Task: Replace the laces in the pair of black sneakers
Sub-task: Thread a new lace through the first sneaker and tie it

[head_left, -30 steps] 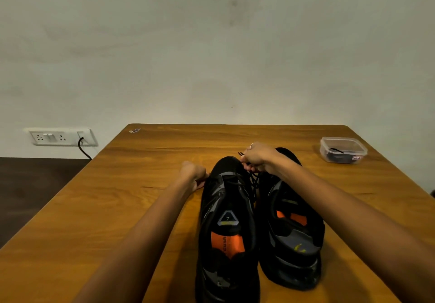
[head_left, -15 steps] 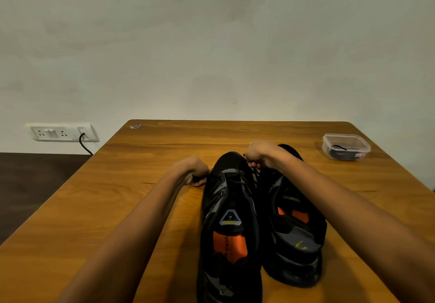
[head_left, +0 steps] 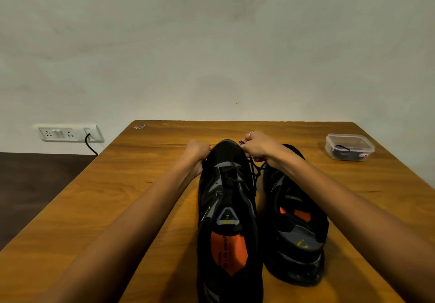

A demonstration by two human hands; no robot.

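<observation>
Two black sneakers with orange insoles stand side by side on the wooden table (head_left: 141, 196), toes pointing away from me. The left sneaker (head_left: 227, 208) has a black lace (head_left: 255, 173) running loosely across its eyelets. My right hand (head_left: 257, 147) pinches the lace end above the toe, with the lace trailing down from it. My left hand (head_left: 196, 152) is curled against the left side of that sneaker's toe; its fingertips are hidden. The right sneaker (head_left: 297, 227) lies behind my right forearm.
A clear plastic box (head_left: 349, 147) holding dark laces sits at the table's far right. A small scrap (head_left: 139, 127) lies at the far left corner. A wall socket (head_left: 70, 133) with a black cable is left of the table.
Both hands moved farther from me toward the toe of the left sneaker. My right hand drew the lace end up and away.
</observation>
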